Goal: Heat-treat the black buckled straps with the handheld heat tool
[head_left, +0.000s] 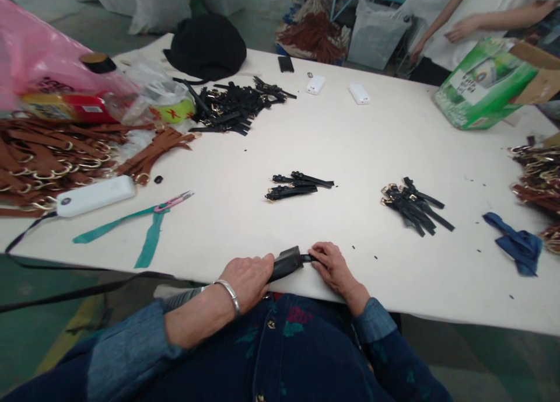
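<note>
Wrapped in my closed left hand point(248, 278) is a black handheld tool point(286, 264) with a wide, blocky head; its exact kind is unclear. My right hand point(333, 266) pinches a short black strap point(307, 258) whose other end meets the tool's head at the table's front edge. Fingers hide part of the strap. Beyond my hands lies a small group of black buckle straps point(293, 189). A second bunch of black straps with gold buckles point(415, 206) lies to the right.
Snips with green cloth-wrapped handles point(161, 208) and a white device point(96, 196) lie left. Brown straps point(48, 157), a black strap pile point(236, 105) and a black cap point(207, 46) sit farther back. A blue cloth point(516, 244) and green box point(485, 84) are right; a person stands behind.
</note>
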A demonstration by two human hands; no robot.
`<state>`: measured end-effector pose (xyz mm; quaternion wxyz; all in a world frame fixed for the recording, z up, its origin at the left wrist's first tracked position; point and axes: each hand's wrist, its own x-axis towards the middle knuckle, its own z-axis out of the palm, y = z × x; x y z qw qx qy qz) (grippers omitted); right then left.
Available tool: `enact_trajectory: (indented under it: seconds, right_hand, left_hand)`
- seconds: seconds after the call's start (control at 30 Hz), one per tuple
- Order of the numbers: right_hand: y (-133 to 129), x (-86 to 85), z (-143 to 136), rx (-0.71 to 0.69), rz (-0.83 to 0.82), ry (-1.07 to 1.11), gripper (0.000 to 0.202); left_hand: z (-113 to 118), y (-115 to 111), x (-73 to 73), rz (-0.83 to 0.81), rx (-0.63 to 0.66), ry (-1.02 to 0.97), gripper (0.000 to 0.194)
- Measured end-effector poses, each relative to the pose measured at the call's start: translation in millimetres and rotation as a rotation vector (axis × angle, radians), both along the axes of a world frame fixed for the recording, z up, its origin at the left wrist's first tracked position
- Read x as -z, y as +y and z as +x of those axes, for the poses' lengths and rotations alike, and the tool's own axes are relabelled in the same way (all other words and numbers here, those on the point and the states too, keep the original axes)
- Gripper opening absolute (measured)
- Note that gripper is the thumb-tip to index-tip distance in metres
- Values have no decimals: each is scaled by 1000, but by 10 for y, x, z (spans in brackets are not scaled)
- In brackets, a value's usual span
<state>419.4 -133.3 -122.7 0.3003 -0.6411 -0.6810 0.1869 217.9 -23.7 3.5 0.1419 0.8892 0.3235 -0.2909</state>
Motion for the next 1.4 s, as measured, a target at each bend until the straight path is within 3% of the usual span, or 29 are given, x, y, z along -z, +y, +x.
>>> enact_trajectory:
  seconds: [0.27, 0.53, 0.7, 1.03, 1.4]
  right_hand:
    - [4, 106, 3, 29, 50, 26, 29]
    - [-4, 76, -11, 50, 55, 49, 28]
    - [1, 112, 2, 66, 72, 80, 28]
    - [-3, 80, -10, 78, 46, 73, 27]
    - [-5, 96, -1, 79, 75, 99, 27]
  left_hand:
    - [173, -84, 120, 57, 62, -121, 21]
    - [224, 0, -32, -6, 109, -67, 21]
    - [333, -59, 12, 20, 73, -45, 24]
    - [111, 43, -86, 31, 25, 66, 20]
    - [409, -68, -88, 27, 87, -41, 24]
